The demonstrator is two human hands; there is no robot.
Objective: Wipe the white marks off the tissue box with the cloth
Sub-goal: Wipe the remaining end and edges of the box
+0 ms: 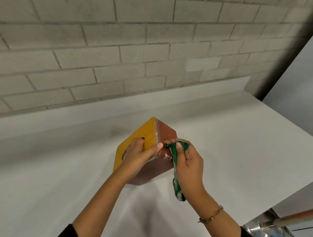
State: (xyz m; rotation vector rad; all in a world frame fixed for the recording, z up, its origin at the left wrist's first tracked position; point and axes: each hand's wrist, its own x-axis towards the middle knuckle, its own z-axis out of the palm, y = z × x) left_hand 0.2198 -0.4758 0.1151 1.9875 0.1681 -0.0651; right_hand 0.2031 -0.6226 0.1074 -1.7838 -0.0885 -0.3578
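Observation:
The tissue box (166,134) is a wooden cube with a yellow top face and red-brown sides, tilted on the white counter. My left hand (137,154) grips it, fingers in the oval slot of the yellow face and thumb over the edge. White marks (167,156) smear the red-brown side near that thumb, with a pale streak along the edge above. My right hand (189,161) holds a green cloth (175,158) bunched against the box's right side; the cloth's tail hangs down below my palm, spotted with white.
The white counter (225,142) runs back to a grey brick wall (113,48). Its right edge cuts diagonally past a grey panel. A metal fixture with a reddish bar (282,222) sits at the lower right, below the counter edge.

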